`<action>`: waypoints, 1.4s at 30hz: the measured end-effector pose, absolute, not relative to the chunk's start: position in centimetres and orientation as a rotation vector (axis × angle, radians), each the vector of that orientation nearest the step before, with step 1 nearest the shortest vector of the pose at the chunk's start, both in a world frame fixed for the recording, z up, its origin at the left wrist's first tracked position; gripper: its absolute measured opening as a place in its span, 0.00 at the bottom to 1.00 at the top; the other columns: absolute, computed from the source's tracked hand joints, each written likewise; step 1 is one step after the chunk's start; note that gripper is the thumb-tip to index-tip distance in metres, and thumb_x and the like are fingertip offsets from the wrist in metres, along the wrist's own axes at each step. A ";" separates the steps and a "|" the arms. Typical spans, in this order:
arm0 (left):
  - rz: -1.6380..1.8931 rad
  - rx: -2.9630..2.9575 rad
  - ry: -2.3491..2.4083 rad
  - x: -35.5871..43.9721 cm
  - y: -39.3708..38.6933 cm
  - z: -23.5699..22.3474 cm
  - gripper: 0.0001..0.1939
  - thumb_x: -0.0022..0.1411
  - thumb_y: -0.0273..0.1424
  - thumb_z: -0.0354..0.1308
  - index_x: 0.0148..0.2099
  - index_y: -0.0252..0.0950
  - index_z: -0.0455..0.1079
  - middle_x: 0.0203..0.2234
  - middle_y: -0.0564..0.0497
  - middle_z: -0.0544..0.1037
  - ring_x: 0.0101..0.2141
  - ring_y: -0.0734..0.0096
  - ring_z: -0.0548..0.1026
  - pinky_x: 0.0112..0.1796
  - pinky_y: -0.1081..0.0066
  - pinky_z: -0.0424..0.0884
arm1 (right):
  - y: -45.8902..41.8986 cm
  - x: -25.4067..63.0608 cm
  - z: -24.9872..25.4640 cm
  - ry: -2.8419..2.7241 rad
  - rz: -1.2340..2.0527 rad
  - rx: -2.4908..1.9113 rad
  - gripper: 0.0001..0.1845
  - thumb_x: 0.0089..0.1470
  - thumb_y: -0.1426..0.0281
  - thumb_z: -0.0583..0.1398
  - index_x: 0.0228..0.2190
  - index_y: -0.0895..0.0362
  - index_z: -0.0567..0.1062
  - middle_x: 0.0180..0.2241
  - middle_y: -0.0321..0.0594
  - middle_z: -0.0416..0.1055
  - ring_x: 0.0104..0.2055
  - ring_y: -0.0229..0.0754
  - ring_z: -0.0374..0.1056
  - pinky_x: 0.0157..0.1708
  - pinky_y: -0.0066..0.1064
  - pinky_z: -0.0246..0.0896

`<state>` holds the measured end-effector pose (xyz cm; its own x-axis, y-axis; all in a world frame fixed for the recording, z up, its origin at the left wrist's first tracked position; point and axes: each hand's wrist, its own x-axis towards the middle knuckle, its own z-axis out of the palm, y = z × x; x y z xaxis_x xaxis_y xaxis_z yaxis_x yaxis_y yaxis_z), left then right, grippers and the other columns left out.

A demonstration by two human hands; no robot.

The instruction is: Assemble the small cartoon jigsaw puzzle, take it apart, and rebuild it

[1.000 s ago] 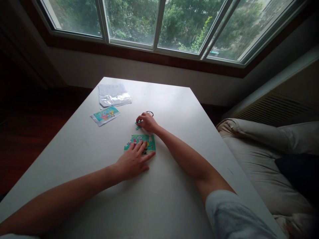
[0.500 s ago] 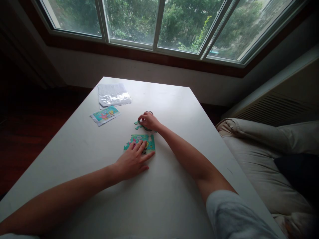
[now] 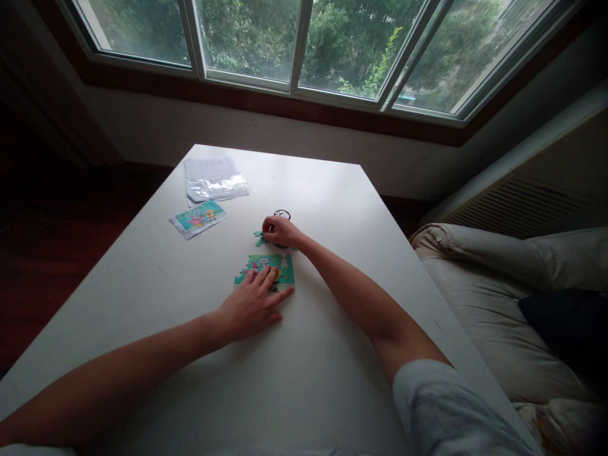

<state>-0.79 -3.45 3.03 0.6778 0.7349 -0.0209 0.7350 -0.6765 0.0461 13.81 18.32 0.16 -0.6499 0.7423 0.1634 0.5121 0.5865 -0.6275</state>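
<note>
A partly assembled jigsaw puzzle (image 3: 259, 260) with a teal cartoon picture lies on the white table. My left hand (image 3: 251, 303) rests flat over its lower part, fingers spread, covering some of the picture. The puzzle's left edge is jagged, and a pale gap shows near its top right corner. Just beyond it, my right hand (image 3: 281, 232) has thumb and fingers pinched together at a small teal puzzle piece, mostly hidden by the fingertips. Several loose puzzle pieces (image 3: 258, 234) lie left of those fingertips. Behind the right hand, a round thing with a dark rim (image 3: 282, 213) is mostly covered.
On the table's (image 3: 166, 316) far left lie a picture card (image 3: 199, 218) with a similar cartoon scene and a clear plastic sleeve (image 3: 216, 180) with paper. A beige sofa (image 3: 475, 316) stands along the right side. Windows (image 3: 247, 44) are beyond the table.
My right hand's fingers have drawn together into a pinch by the loose pieces, and more of the dark rim shows behind it. My left hand stays on the puzzle.
</note>
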 end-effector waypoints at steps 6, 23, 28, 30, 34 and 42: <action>0.011 2.837 1.241 -0.7 -3.5 3.1 0.31 0.71 0.49 0.49 0.72 0.50 0.54 0.69 0.33 0.55 0.67 0.36 0.55 0.59 0.42 0.58 | 17.8 13.9 -0.2 -2.271 0.980 -0.928 0.04 0.49 0.72 0.62 0.32 0.57 0.75 0.29 0.33 0.72 0.32 0.36 0.66 0.34 0.28 0.58; 0.010 2.842 1.239 -1.2 -3.2 2.8 0.31 0.71 0.50 0.48 0.72 0.51 0.54 0.70 0.34 0.55 0.67 0.38 0.57 0.59 0.43 0.58 | 18.5 19.0 -0.9 -2.095 0.774 -1.126 0.10 0.52 0.73 0.59 0.35 0.55 0.80 0.33 0.36 0.78 0.32 0.37 0.68 0.37 0.29 0.60; 0.013 2.839 1.248 -1.2 -3.1 2.6 0.31 0.71 0.50 0.48 0.72 0.51 0.54 0.70 0.35 0.54 0.67 0.40 0.56 0.59 0.43 0.58 | 17.7 22.5 -0.7 -2.119 0.674 -1.158 0.11 0.54 0.73 0.58 0.37 0.54 0.80 0.33 0.35 0.78 0.32 0.37 0.68 0.36 0.29 0.60; 0.015 2.840 1.247 -1.0 -3.2 2.6 0.31 0.71 0.50 0.48 0.72 0.51 0.54 0.70 0.35 0.54 0.67 0.40 0.56 0.59 0.43 0.58 | 17.0 23.7 -0.5 -2.145 0.608 -1.168 0.11 0.54 0.74 0.59 0.36 0.54 0.81 0.33 0.36 0.78 0.33 0.38 0.68 0.36 0.30 0.61; 0.009 2.848 1.249 -0.7 -3.2 2.8 0.31 0.71 0.50 0.48 0.72 0.50 0.54 0.70 0.36 0.54 0.67 0.40 0.55 0.59 0.43 0.58 | 15.6 25.4 -0.4 -2.188 0.512 -1.193 0.10 0.55 0.74 0.59 0.35 0.55 0.81 0.34 0.39 0.77 0.34 0.39 0.67 0.37 0.31 0.61; -0.001 2.850 1.250 -0.5 -3.1 2.7 0.31 0.71 0.50 0.48 0.72 0.51 0.55 0.70 0.36 0.54 0.67 0.40 0.55 0.60 0.44 0.58 | 13.1 25.4 -0.5 -2.343 0.365 -1.186 0.07 0.59 0.66 0.63 0.38 0.53 0.80 0.35 0.41 0.73 0.41 0.44 0.65 0.42 0.35 0.61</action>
<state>-0.51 -3.12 2.72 0.6772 0.7357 -0.0124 0.7357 -0.6767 0.0270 25.36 13.13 -0.51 -0.5056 0.8088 0.3003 0.6790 0.5878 -0.4399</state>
